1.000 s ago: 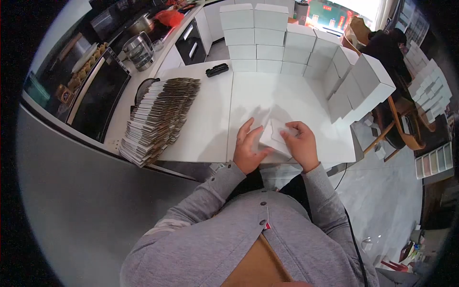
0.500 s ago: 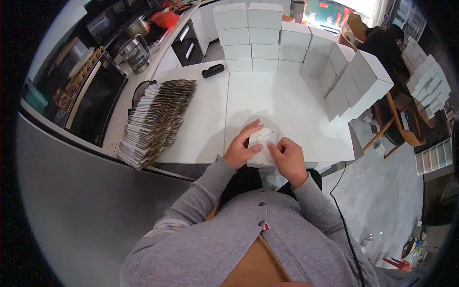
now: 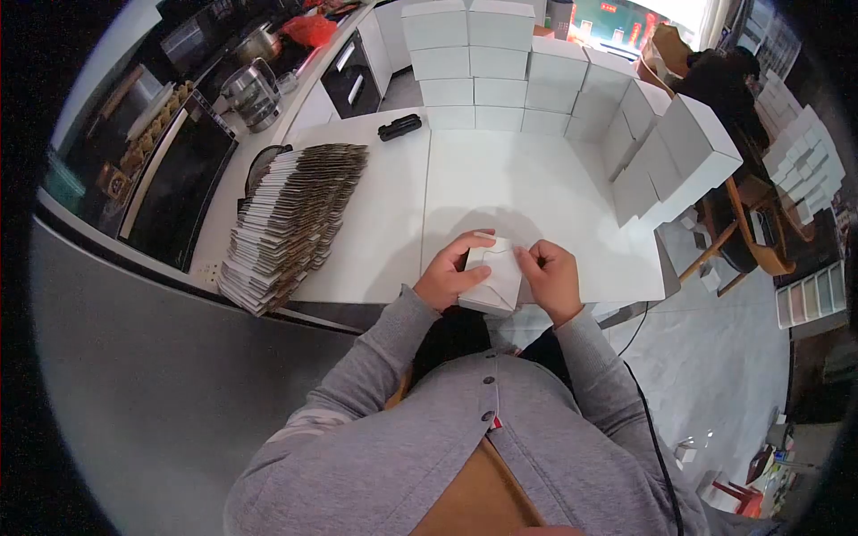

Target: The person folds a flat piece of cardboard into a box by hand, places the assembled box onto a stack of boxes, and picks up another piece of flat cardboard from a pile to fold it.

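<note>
Pointing lengthwise toward torso (image 3: 554,447), white box (image 3: 501,283)

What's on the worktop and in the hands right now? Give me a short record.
Left hand: grip on the small white cardboard box, thumb on top
Right hand: fingertips at the box's right edge
Box position: front edge of the smooth white table
Table's left: overlapping flat white-and-brown cardboard pieces
Back and right: stacked white rectangular boxes
Back left: black oblong object, identity unclear

Glare whitens the window (image 3: 643,20) — soft shadows grey the tabletop (image 3: 527,179) — fisheye edges blacken.
</note>
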### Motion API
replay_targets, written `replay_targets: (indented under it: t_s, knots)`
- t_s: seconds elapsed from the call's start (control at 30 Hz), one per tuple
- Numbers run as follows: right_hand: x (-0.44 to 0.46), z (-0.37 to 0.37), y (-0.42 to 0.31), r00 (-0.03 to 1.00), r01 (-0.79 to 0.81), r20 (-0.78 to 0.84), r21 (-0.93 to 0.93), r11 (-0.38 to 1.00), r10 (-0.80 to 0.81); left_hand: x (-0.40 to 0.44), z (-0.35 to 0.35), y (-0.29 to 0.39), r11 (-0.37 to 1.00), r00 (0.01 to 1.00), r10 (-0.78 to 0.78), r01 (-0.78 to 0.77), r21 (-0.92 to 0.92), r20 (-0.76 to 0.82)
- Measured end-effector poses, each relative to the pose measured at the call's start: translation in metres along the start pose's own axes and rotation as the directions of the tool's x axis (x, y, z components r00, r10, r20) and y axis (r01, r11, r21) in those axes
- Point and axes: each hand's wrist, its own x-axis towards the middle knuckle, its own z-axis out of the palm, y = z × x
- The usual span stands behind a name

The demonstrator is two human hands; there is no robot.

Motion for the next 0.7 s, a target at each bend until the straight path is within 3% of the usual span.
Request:
replay_targets:
  t_s: [0.1, 0.23, 0.4, 0.57, 0.7]
  knots:
    - [-0.009, -0.001, -0.007, 1.000, 0.005, -0.001, -0.002, 1.000, -0.005, 0.001, 0.000, 0.000, 1.000, 1.000, 0.021, -0.021, 0.014, -0.008]
    - [-0.036, -0.012, -0.011, 0.973, 0.114, 0.210, -0.059, 0.992, -0.099, 0.003, -0.002, -0.003, 0.990, 0.995, 0.095, -0.096, 0.106, 0.014]
    - [-0.031, -0.013, -0.006, 0.968, 0.192, 0.185, -0.106, 0.976, -0.171, 0.003, -0.003, -0.004, 0.989, 0.995, 0.097, -0.099, 0.108, 0.027]
    - [0.003, 0.000, 0.009, 0.985, 0.171, 0.018, -0.076, 0.982, -0.171, 0.003, -0.001, -0.003, 0.998, 0.999, 0.049, -0.049, 0.044, 0.008]
    - [-0.006, -0.002, 0.002, 0.991, 0.133, 0.039, -0.076, 0.988, -0.130, 0.001, -0.001, -0.005, 0.999, 0.999, 0.039, -0.039, 0.008, -0.003]
